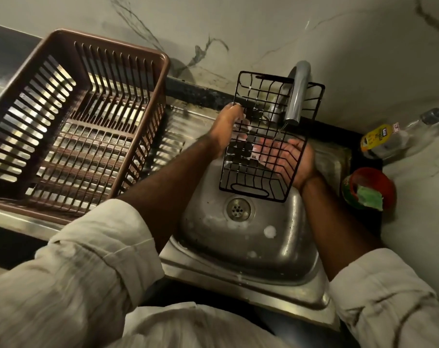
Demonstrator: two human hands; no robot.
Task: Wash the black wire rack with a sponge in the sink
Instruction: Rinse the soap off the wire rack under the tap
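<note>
The black wire rack [248,182] hangs tilted over the steel sink [241,247], its far end up by the tap [297,94]. My left hand [226,124] grips the rack's left edge near the top. My right hand [288,159] lies behind the rack's grid, palm up with fingers spread, touching the wires from below. A thin stream of water falls from the tap onto the rack. The green sponge [369,197] lies in a red bowl [379,182] to the right of the sink. White suds dot the rack and the sink floor.
A large brown slatted plastic basket [148,79] stands on the steel drainboard to the left of the sink. A yellow-labelled bottle [379,139] lies on the counter at the right. The marble wall rises just behind the tap. The drain [238,209] sits under the rack.
</note>
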